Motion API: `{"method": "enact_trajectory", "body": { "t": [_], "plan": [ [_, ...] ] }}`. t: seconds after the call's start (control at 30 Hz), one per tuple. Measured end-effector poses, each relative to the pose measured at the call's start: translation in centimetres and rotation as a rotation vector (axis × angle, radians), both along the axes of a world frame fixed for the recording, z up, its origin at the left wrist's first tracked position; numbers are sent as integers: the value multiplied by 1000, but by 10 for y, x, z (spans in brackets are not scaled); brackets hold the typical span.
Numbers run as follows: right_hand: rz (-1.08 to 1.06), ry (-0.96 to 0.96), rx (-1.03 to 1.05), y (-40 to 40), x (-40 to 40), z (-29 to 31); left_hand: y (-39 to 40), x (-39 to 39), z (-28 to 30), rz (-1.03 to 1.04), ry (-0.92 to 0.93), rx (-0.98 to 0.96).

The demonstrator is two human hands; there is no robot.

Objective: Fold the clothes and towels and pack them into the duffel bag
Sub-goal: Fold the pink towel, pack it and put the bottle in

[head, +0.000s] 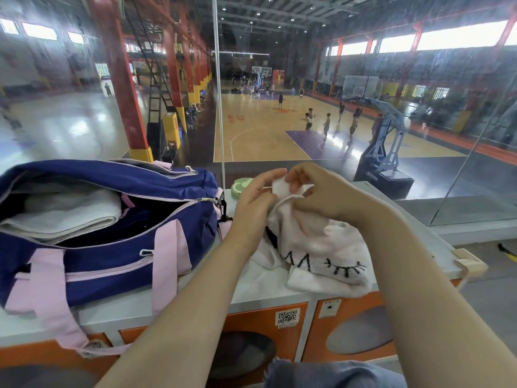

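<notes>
The bag (112, 219) sits unzipped left of my hands on the counter (195, 292), a folded towel (64, 217) inside its mouth. Below my grip the pale cloth (321, 247) lies bunched, its upper edge lifted to my fingers. My right hand (321, 191) pinches that raised edge; my left hand (257, 200), just beside it, pinches the cloth's small white tag (278, 187).

Between the fingers (275, 175) sits a white tag, and below them hangs a pale pink towel (316, 242) marked with black zigzag and comb-like stitching. Left of the fingers, the duffel bag (112, 259) is navy blue with light pink straps and grey zips, a white folded towel (61, 217) inside; just behind the fingers shows a mint green lid (237, 187).
</notes>
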State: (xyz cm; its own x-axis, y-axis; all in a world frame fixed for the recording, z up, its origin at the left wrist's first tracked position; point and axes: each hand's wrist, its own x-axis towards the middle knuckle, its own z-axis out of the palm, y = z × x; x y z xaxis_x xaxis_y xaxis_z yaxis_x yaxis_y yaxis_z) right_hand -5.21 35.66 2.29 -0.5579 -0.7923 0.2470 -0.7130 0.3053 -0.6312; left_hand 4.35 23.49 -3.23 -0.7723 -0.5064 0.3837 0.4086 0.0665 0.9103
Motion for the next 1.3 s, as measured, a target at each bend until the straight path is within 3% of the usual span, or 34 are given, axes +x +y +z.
{"method": "enact_trajectory", "body": {
  "t": [0.17, 0.3, 0.47, 0.6, 0.7, 0.87, 1.07, 1.3],
  "plan": [
    [-109, -95, -243, -2, -2, -4, 1, -1, -3, -93, -36, -91],
    [-43, -495, -384, 3, 1, -6, 5, -7, -5, 105, -67, -100],
    [6, -156, 127, 8, 1, -11, -3, -10, -8, 221, -45, -7],
    [-87, -23, -96, 3, -10, -18, -7, -8, -9, 157, -46, 74],
    [-93, -89, -188, 7, -11, -13, -12, -4, -8, 90, -49, 145],
    [-11, 94, 7, -3, 0, -11, -13, -1, -9, 8, 16, 50],
    [-73, 120, 38, -7, 1, -13, -10, -9, -14, 5, 12, -135],
    [-122, 133, 76, -7, -1, -14, -12, -12, -20, 46, 11, -120]
  ]
}}
